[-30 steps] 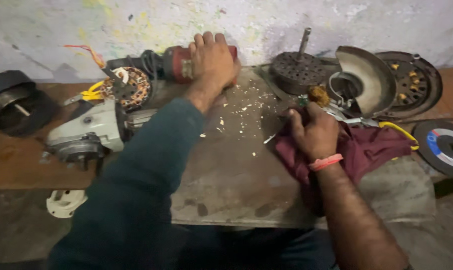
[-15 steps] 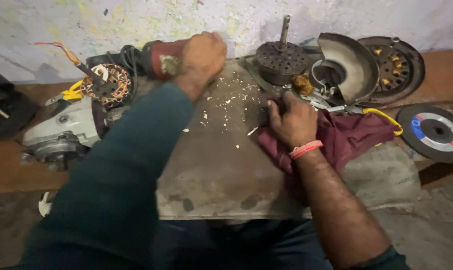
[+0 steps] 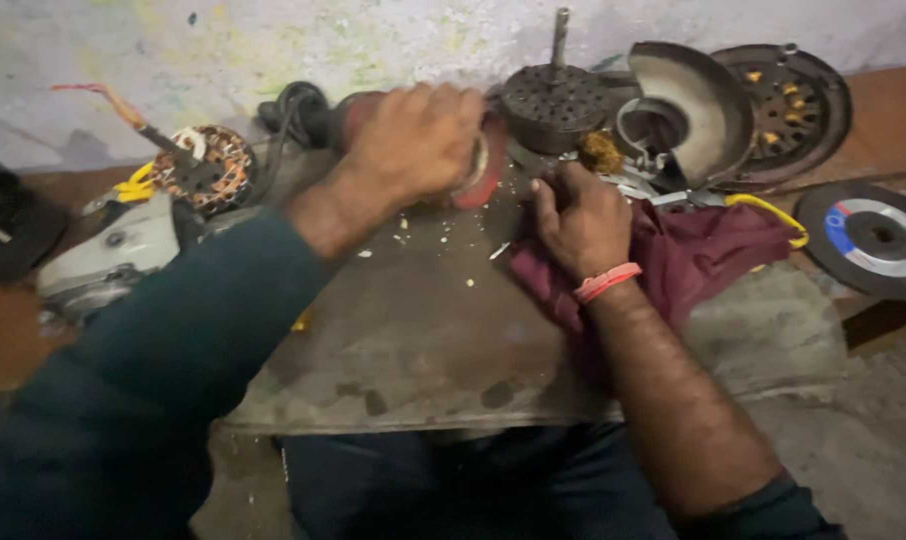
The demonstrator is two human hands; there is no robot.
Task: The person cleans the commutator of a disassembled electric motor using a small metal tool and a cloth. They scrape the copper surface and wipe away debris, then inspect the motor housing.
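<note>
A worn grey slab (image 3: pixel 423 350) serves as the work surface, set against a stained pale wall, with small pale chips scattered over it. Nearest, the person's dark-sleeved forearms reach in from 6 o'clock. The right hand (image 3: pixel 578 220), wearing an orange wristband (image 3: pixel 605 282), rests with loosely bent fingers on a maroon cloth (image 3: pixel 703 255) at about 2 o'clock; whether it grips anything is unclear. The left hand (image 3: pixel 418 140), at 12 o'clock, is curled closed around a red motor body (image 3: pixel 483 170) with a black cord behind it. At 9 o'clock lies a grey grinder housing (image 3: pixel 108 260), a copper-wound stator (image 3: pixel 208 165) beyond it. Farther, at 1 o'clock, stand a perforated dark disc with shaft (image 3: pixel 553 100) and a curved metal guard (image 3: pixel 698 105); a cutting wheel (image 3: pixel 868 238) lies at 3 o'clock.
</note>
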